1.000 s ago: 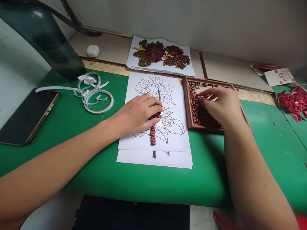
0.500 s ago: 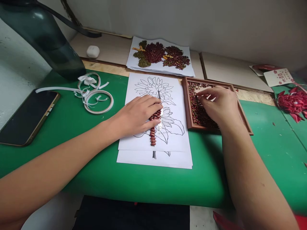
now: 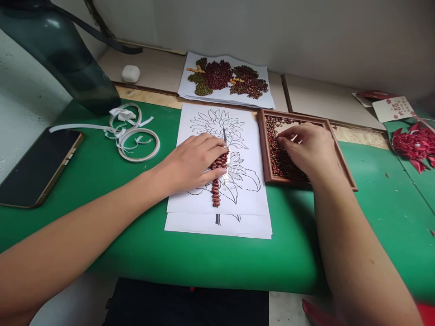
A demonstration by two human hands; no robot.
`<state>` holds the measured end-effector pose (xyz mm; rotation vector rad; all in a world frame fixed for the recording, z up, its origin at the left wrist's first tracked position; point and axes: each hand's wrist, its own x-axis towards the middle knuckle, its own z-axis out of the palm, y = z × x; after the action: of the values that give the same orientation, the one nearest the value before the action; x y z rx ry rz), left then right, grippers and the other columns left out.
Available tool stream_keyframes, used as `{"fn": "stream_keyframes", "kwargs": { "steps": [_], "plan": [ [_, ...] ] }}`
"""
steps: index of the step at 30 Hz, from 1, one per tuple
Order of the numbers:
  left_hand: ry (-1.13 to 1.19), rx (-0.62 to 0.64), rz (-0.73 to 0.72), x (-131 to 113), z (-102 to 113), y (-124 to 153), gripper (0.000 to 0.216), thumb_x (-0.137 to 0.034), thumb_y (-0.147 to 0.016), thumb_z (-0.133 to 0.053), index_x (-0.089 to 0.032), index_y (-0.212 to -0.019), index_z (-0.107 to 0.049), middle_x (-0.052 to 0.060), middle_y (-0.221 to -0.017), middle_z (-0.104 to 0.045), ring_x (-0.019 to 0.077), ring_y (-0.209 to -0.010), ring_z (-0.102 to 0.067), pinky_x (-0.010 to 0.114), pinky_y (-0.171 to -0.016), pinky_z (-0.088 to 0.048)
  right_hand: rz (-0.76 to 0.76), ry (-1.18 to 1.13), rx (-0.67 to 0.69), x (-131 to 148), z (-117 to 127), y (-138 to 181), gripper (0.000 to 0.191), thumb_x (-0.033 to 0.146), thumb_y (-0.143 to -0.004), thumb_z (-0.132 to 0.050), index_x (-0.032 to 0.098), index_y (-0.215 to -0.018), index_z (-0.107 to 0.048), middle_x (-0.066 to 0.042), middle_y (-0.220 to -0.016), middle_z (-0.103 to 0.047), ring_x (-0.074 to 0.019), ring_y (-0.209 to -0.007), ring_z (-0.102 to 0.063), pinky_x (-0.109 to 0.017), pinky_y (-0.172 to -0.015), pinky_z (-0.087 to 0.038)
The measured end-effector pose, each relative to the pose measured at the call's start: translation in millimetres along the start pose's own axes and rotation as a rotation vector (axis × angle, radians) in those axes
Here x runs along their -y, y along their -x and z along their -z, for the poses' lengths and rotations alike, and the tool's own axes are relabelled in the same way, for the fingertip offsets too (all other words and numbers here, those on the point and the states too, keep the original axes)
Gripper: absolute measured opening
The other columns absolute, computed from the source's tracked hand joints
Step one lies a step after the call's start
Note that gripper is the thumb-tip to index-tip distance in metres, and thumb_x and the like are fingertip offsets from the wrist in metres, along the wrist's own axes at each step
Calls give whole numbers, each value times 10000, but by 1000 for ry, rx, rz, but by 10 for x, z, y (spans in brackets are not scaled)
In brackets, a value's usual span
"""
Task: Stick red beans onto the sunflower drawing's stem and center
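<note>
A white sheet (image 3: pixel 180 203) printed with outlined flowers lies before me on another sheet. My left hand (image 3: pixel 200 158) rests palm down on its left half, fingers spread around a patch of reddish-brown beans (image 3: pixel 216 194) that runs down the drawn stem. Right of the paper stands a brown wooden tray (image 3: pixel 267 154) holding many small red and green beans (image 3: pixel 277 160). My right hand (image 3: pixel 307 147) is over this tray, thumb and forefinger pinched together just above the beans. Whatever may be between those fingertips is too small to see.
Tape rolls (image 3: pixel 138 145), a phone (image 3: pixel 37 167) and a dark bottle (image 3: pixel 64 59) are on the left. Behind the sheet lies a finished-looking bean picture (image 3: pixel 224 83), with a white case (image 3: pixel 131 74) beside it. A red flower (image 3: pixel 413 142) sits far right on the green mat (image 3: pixel 210 262).
My right thumb and forefinger have drawn closer together over the tray. My left hand stays on the paper, almost unmoved. The view has shifted very slightly.
</note>
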<state>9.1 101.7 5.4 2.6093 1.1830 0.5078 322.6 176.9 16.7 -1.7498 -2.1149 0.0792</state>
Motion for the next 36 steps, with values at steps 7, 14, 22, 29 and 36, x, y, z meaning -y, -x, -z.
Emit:
{"fn": "stream_keyframes", "kwargs": {
  "steps": [7,14,22,29,36],
  "plan": [
    [-1,11,2,-5,5,-4,387,-376,-1050,-597,-154,-1366,-622,131,-1455,-622,300,-1350,-543,474,-1124,-455,33,82,53,-33,-32,-19,125,340,-906,-592,288,-830,-676,-125,-970,-742,-370,-1000,-662,-536,-826,-511],
    [20,5,-6,3,0,-7,367,-362,-1043,-607,-169,-1354,-626,127,-1434,-632,299,-1338,-546,477,-1137,-443,58,44,-73,74,-98,36,127,307,-930,-575,277,-928,-698,-104,-1028,-717,-319,-936,-663,-502,-828,-513],
    [22,2,-5,-3,7,-14,346,-349,-1034,-620,-153,-1320,-638,123,-1392,-647,297,-1284,-561,469,-1107,-457,196,-59,-129,435,-123,136,165,233,-965,-530,296,-969,-683,-49,-923,-737,-273,-892,-677,-500,-927,-510],
    [31,-3,-13,-25,23,-27,335,-332,-1029,-624,-173,-1325,-626,122,-1348,-657,295,-1224,-568,460,-1054,-469,373,-156,-57,732,-116,276,157,222,-983,-536,298,-927,-662,-21,-838,-720,-240,-814,-665,-478,-983,-501],
    [19,-55,-61,-62,54,-25,269,-298,-1044,-601,-188,-1288,-627,105,-1271,-671,278,-1150,-592,426,-975,-483,554,-264,19,796,-169,353,163,127,-943,-568,264,-924,-653,3,-839,-728,-206,-818,-668,-402,-895,-497]
  ]
}}
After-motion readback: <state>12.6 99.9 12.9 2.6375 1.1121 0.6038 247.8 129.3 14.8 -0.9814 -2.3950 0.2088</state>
